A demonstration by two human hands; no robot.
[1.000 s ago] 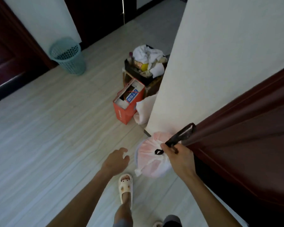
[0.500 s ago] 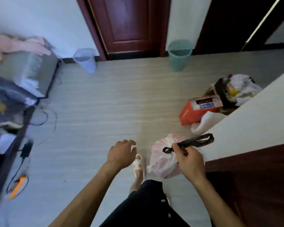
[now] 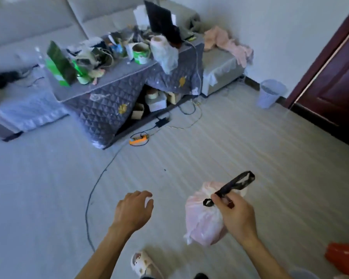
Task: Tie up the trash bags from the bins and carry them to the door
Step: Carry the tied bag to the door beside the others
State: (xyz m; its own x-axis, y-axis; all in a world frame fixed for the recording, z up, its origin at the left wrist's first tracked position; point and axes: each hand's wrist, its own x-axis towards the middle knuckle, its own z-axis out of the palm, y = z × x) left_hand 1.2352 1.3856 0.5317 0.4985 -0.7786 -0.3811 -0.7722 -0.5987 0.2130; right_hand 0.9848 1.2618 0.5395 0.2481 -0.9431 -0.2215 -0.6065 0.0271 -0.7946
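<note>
Now, entry by entry, with the pink trash bag [image 3: 205, 220] as landmark.

Pink trash bag: gathered at the neck and hanging clear of the floor from the right hand [image 3: 235, 213], low in the view, beside the person's slippered foot [image 3: 142, 262].

Right hand: fist closed on the bag's neck and on a black strap [image 3: 233, 183], whose loop sticks up and away beyond the knuckles. Whether the strap is knotted round the neck or only held against it cannot be told.

Left hand [image 3: 134, 211]: just left of the bag, apart from it, fingers loosely curled, palm down, holding nothing.

Change: a second ago the bag was at the foot of a white wall beside a dark red door, with an orange box and a heap of rubbish beyond. The view has since swung round to the room, and the bag has come with it, still in the same hand. Judgement: this bag was not set down there; the person has likely turned to fetch another bin.

Lavender bin [image 3: 270, 93]: well beyond the bag, to the far right against the wall, next to a dark red door [image 3: 338, 85]. A likely next stop; its contents cannot be made out.

Table [image 3: 113, 101]: far beyond the bag, to the left, quilt-covered and cluttered; items blurred.

Cable [image 3: 93, 196]: on the floor, left of the bag.

Cut off: an orange object [image 3: 344, 257] at the right edge, partly out of frame, not identifiable. The teal bin seen earlier is out of view.
</note>
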